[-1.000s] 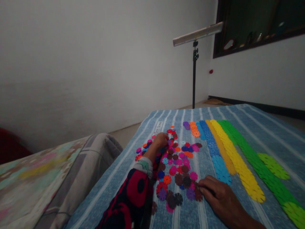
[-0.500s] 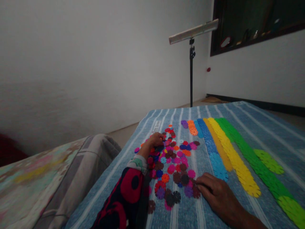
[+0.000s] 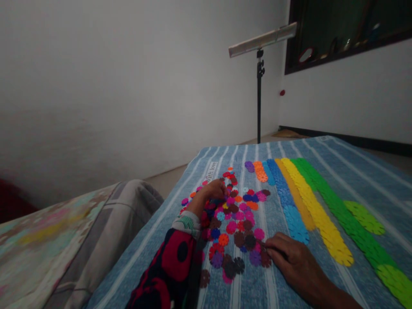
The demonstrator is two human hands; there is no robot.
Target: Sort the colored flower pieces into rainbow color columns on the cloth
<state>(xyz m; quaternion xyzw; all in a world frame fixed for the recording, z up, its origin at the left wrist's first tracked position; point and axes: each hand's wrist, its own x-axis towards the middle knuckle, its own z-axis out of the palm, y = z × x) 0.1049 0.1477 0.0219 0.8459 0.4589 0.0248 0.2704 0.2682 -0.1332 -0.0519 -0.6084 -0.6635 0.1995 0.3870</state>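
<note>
A loose pile of notched plastic snowflake discs in pink, red, brown, purple, blue and orange covers the middle of the striped cloth. My left hand reaches into the far left part of the pile, its fingers bent down among the discs. Its fingertips are mostly hidden. At the pile's near right edge, my right hand is closed in a pinch beside a brown disc. Something thin and dark shows at its fingertips, too small to make out.
Right of the pile lie overlapping rows of discs: a green row, a yellow row, a blue row and a short orange row. A covered bed or seat stands left. Behind rises a black stand.
My left hand has moved slightly to the right over the pile, its fingers curling further down. My right hand stays nearly still at the pile's edge.
</note>
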